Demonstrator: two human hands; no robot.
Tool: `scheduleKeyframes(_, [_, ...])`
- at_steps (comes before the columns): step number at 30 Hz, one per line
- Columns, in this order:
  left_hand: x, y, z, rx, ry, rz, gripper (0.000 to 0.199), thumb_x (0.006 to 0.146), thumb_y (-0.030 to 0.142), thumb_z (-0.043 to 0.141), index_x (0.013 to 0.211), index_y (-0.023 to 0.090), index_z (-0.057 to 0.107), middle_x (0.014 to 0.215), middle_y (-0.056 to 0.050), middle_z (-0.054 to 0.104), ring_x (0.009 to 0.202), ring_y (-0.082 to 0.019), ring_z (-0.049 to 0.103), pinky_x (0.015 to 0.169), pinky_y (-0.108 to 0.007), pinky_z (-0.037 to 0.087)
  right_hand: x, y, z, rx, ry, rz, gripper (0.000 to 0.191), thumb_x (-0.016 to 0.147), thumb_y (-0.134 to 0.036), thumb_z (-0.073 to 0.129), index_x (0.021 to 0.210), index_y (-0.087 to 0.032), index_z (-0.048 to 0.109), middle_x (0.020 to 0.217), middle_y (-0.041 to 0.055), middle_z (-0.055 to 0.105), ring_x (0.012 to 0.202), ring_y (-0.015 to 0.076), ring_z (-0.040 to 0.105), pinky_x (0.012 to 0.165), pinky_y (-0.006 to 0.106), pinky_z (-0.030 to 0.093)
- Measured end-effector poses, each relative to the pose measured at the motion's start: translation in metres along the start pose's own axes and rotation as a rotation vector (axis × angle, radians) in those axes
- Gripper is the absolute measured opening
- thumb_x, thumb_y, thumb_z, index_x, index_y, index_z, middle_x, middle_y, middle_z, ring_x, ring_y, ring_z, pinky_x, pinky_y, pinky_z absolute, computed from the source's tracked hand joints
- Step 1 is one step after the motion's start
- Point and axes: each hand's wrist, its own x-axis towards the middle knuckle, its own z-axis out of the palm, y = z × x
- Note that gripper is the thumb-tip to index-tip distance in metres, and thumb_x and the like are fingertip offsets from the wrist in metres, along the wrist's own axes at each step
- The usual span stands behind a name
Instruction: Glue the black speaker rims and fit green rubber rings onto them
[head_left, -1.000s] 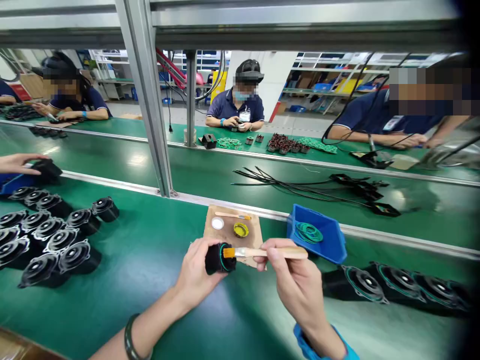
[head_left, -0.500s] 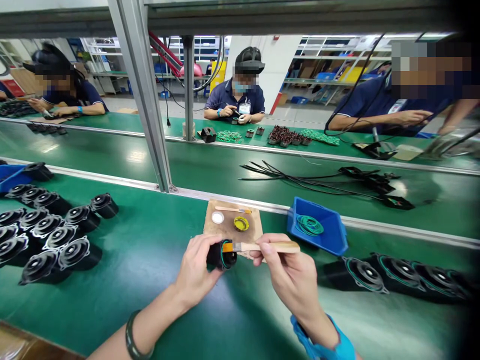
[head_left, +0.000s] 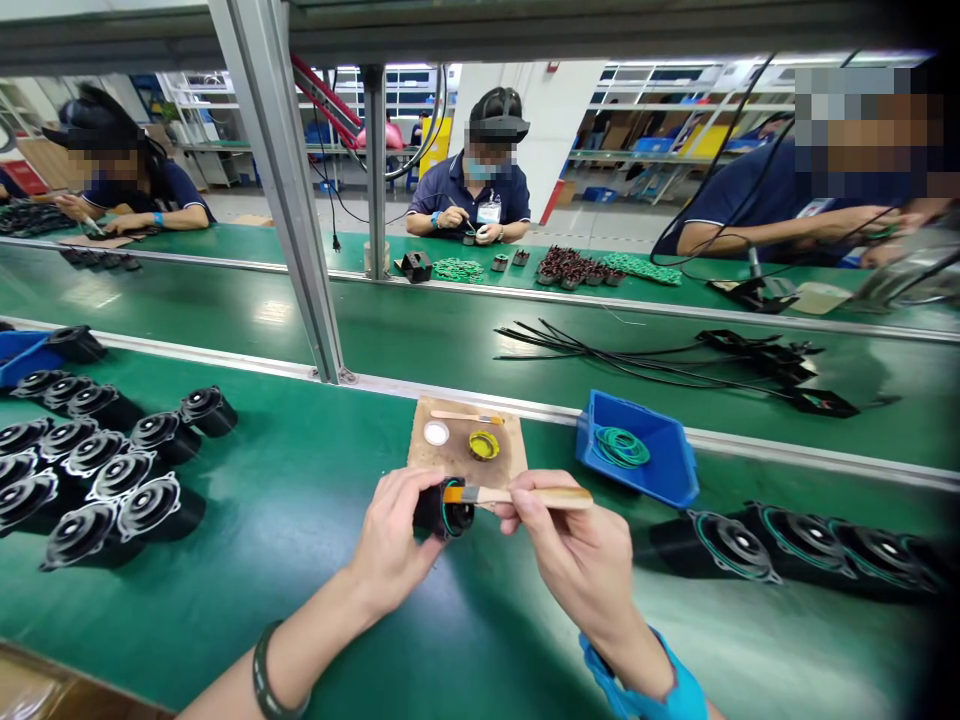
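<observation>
My left hand (head_left: 395,530) is closed around a black round-faced housing (head_left: 431,512), tilted so its face points right. A green ring (head_left: 456,520) lies around that face. Between the fingers of my right hand (head_left: 577,550) is a flat paintbrush (head_left: 555,497) with a wooden handle, its orange bristles touching the housing's rim by the ring. Just beyond my hands, a brown board (head_left: 457,462) carries a cap with yellow contents (head_left: 484,446), a white round lid (head_left: 436,433) and a second, thinner brush (head_left: 457,416).
Several black housings (head_left: 97,450) stand at left, others with green rings (head_left: 735,545) at right. A blue bin (head_left: 660,465) holds green rings (head_left: 621,447). A metal post (head_left: 289,200) rises at the bench's far edge. Black cables (head_left: 600,350) lie beyond; co-workers sit opposite.
The brush in my right hand has shifted slightly left along the housing's rim. The black cables on the far strip have moved to the right. My left hand keeps its hold.
</observation>
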Motion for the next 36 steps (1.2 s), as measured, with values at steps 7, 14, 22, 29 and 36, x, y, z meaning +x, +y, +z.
scheduleKeyframes(7, [0.001,0.002,-0.001,0.0,0.002,-0.003,0.05,0.075,0.01,0.072,0.119,0.023,0.052,0.114,-0.008,0.066,0.107,-0.026,0.062,0.092,-0.042,0.051,0.003,-0.002,0.0,-0.038,0.023,0.025,0.012,0.093,-0.017,0.057,0.081,-0.019,0.059,0.08,0.0014,0.067,0.049,0.0093,0.065,0.047,0.018,0.055])
scheduleKeyframes(14, [0.002,0.004,-0.002,-0.045,-0.009,-0.109,0.053,0.07,0.011,0.079,0.115,0.023,0.053,0.111,-0.005,0.067,0.103,-0.023,0.063,0.088,-0.038,0.052,-0.004,-0.015,-0.005,-0.128,-0.126,-0.17,0.01,0.09,-0.012,0.056,0.091,-0.021,0.06,0.069,-0.001,0.068,0.054,0.0112,0.067,0.053,0.018,0.053])
scheduleKeyframes(22, [0.009,0.014,-0.009,-0.176,-0.033,-0.357,0.059,0.055,0.006,0.084,0.107,0.022,0.06,0.101,0.0,0.072,0.091,-0.02,0.067,0.085,-0.034,0.053,-0.016,-0.009,-0.02,0.003,-0.354,-0.29,0.024,0.087,-0.003,0.05,0.104,-0.019,0.057,0.077,0.0048,0.065,0.066,0.0159,0.062,0.06,0.029,0.053])
scheduleKeyframes(29, [0.008,0.007,-0.012,-0.355,-0.081,-0.458,0.065,0.051,0.006,0.086,0.109,0.02,0.061,0.107,-0.004,0.071,0.099,-0.023,0.066,0.092,-0.037,0.051,-0.012,-0.006,-0.035,0.037,-0.485,-0.36,0.023,0.092,-0.006,0.047,0.109,-0.018,0.055,0.081,0.0073,0.066,0.073,0.0171,0.063,0.065,0.032,0.055])
scheduleKeyframes(36, [0.007,-0.001,-0.014,-0.602,-0.154,-0.457,0.067,0.052,0.013,0.089,0.112,0.018,0.06,0.11,-0.008,0.07,0.104,-0.024,0.066,0.096,-0.037,0.051,0.001,-0.007,-0.056,0.043,-0.579,-0.368,0.025,0.094,-0.008,0.049,0.112,-0.022,0.06,0.083,0.0069,0.069,0.076,0.0172,0.068,0.066,0.03,0.057])
